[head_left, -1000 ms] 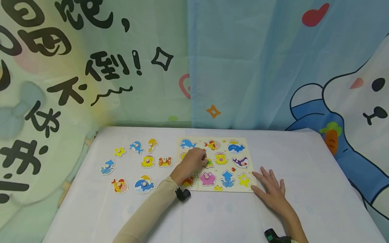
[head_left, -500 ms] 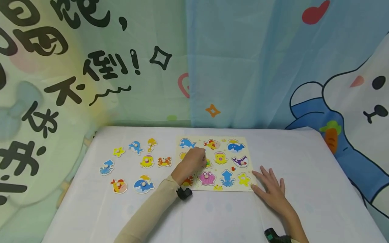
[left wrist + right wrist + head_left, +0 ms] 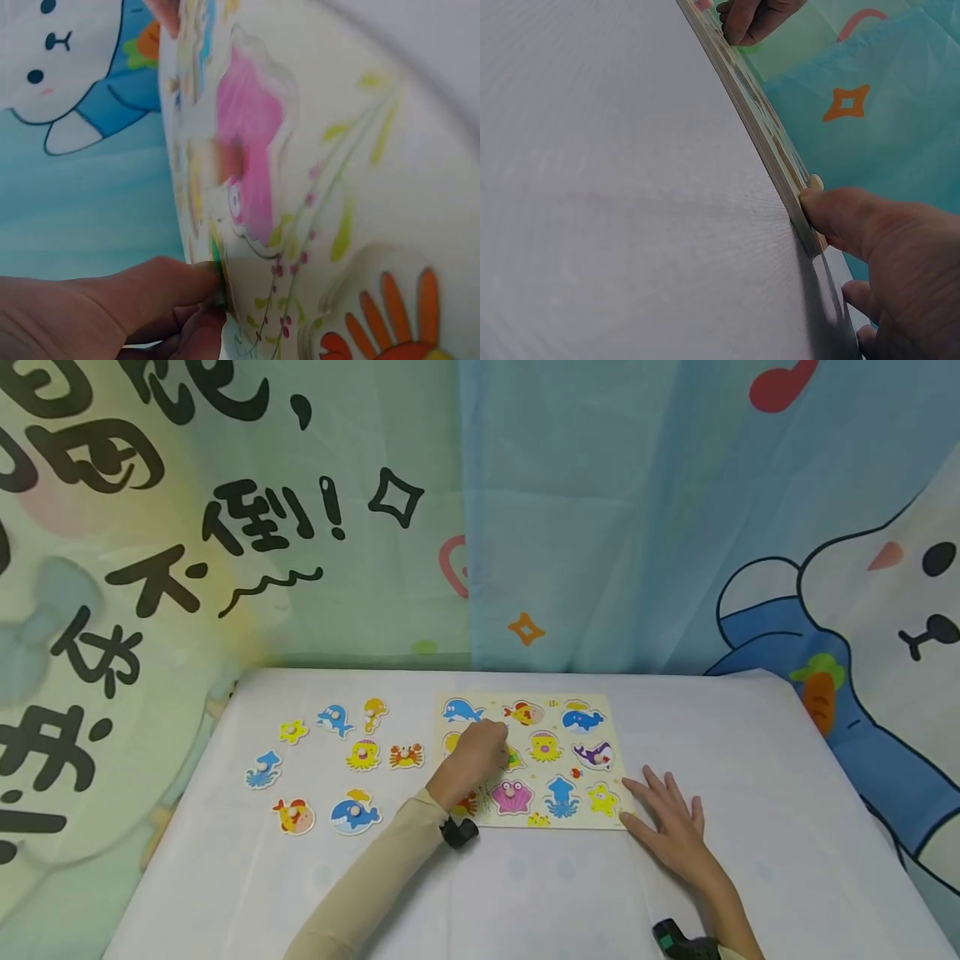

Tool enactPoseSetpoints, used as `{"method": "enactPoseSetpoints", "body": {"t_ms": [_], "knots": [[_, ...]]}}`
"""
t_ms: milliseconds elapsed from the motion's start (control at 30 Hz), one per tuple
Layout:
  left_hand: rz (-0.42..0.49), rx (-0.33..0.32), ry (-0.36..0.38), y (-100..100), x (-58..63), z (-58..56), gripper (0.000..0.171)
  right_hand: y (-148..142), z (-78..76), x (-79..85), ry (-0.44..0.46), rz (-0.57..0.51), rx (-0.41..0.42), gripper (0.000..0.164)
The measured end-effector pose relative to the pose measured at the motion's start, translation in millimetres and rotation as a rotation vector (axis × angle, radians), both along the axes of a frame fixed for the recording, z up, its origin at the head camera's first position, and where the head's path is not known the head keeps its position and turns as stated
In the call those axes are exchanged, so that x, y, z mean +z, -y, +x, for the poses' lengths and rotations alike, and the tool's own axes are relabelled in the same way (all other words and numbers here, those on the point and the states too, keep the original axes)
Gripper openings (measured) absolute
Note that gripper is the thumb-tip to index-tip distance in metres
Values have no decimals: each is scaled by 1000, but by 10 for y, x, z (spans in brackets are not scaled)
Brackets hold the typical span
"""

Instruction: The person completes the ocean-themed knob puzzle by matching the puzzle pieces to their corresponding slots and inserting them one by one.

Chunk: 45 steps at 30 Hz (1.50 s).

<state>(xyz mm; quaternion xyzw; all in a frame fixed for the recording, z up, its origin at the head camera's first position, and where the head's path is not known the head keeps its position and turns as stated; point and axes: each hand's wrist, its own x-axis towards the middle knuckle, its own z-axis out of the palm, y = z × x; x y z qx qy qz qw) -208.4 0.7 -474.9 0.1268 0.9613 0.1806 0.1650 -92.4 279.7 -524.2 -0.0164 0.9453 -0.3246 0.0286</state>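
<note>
A cream knob-puzzle board (image 3: 577, 823) printed with sea animals lies on the white table. Over its left middle, my left hand (image 3: 474, 760) pinches a small green-and-yellow puzzle piece (image 3: 514, 758), mostly hidden by the fingers. The left wrist view shows thumb and fingertips (image 3: 199, 281) on its green edge, right at the board's surface. Just below it sits a pink shell-shaped piece (image 3: 512, 797) with a knob. At the board's right edge, my right hand (image 3: 675, 831) rests with fingers spread; its thumb (image 3: 836, 210) touches the board's near corner.
Left of the board lie several loose knobbed pieces: a yellow star (image 3: 293, 732), a dolphin (image 3: 335, 720), a seahorse (image 3: 374, 714), an octopus (image 3: 363, 756), a crab (image 3: 407, 756), a squid (image 3: 263, 770), a fish (image 3: 293, 817) and a whale (image 3: 356, 813). A printed curtain (image 3: 585, 527) hangs behind.
</note>
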Motion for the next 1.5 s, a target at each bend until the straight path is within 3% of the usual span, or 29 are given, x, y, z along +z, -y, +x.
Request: {"method": "enactPoseSetpoints", "body": {"t_ms": [233, 367, 500, 633, 1133, 1233, 1400, 1500], "knots": [[-10, -19, -8, 22, -42, -6, 32, -1, 3, 5, 2, 6, 6, 58], [24, -28, -20, 52, -71, 3, 25, 0, -2, -7, -7, 6, 7, 58], [47, -48, -51, 72, -89, 14, 15, -3, 1, -5, -11, 5, 5, 58], [39, -68, -92, 83, -106, 20, 19, -4, 6, 4, -11, 1, 3, 58], [79, -61, -118, 157, -173, 78, 13, 13, -7, 5, -6, 2, 5, 58], [136, -67, -100, 221, -184, 110, 17, 19, -1, 11, -9, -2, 7, 57], [244, -98, -55, 334, -152, 199, 39, 12, 1, 17, -14, -4, 6, 57], [248, -124, -60, 398, -102, 301, 44, 9, -1, 6, -12, -4, 4, 57]]}}
